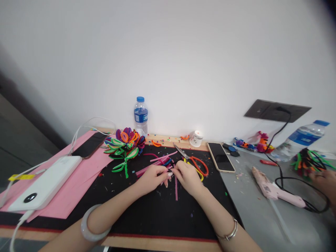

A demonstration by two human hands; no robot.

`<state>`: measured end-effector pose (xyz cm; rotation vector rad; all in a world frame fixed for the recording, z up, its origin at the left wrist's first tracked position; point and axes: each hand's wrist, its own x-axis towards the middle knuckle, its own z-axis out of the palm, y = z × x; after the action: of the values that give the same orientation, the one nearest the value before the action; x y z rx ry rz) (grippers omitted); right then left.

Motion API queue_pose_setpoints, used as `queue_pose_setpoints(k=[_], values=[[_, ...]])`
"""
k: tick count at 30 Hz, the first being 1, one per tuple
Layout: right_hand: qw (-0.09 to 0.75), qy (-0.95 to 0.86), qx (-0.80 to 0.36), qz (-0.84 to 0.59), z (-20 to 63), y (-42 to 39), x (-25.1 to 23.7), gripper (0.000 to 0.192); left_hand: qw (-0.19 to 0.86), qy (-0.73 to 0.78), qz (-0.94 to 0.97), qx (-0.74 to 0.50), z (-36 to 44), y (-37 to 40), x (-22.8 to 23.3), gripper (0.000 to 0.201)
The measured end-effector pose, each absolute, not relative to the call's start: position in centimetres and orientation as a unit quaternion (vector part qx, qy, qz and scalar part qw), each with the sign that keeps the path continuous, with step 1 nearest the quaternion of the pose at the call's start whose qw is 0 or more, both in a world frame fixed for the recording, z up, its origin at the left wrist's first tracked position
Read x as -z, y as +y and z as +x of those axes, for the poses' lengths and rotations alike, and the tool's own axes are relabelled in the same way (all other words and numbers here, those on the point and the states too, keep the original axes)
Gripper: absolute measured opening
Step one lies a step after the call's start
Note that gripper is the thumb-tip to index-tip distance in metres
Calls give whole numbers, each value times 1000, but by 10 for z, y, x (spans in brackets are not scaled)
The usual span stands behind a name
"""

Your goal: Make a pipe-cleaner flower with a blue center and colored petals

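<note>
Both hands meet at the middle of a black mat (157,210) that lies on the table (262,217). The left hand (153,177) has its fingers closed together on a pink pipe cleaner (176,189), and the right hand (187,175) pinches the same stem from the other side, fingertips nearly touching those of the left. The pipe cleaner runs down the mat toward the person from between the two grips. Just behind the hands lies a loose bundle of pink and dark pipe cleaners (157,161). Scissors with orange handles (195,162) lie just beside the right hand, with a phone (221,156) a little farther right. A flower of looped pipe cleaners (124,143) sits at the mat's far left corner, and a water bottle (141,115) stands behind it by the wall. On the pink sheet (76,189) to the left rests a white power bank (46,185). A pink glue gun (275,189) lies on the grey table at right, near another person's hand (325,182).
</note>
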<state>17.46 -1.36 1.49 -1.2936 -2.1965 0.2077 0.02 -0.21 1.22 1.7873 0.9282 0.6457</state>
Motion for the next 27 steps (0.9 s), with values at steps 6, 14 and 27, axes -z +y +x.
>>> queue_pose_setpoints(k=[6,14,27], values=[[291,-824,-125,-471,176,-14,-15,23,499,340,758,-247,2,-7,-13,29],[286,-826,-187,-449,171,-19,-22,22,533,300,762,-211,2,-11,-12,32],[254,-828,-211,-454,169,-20,-24,26,460,317,805,-200,1,-11,-17,33]])
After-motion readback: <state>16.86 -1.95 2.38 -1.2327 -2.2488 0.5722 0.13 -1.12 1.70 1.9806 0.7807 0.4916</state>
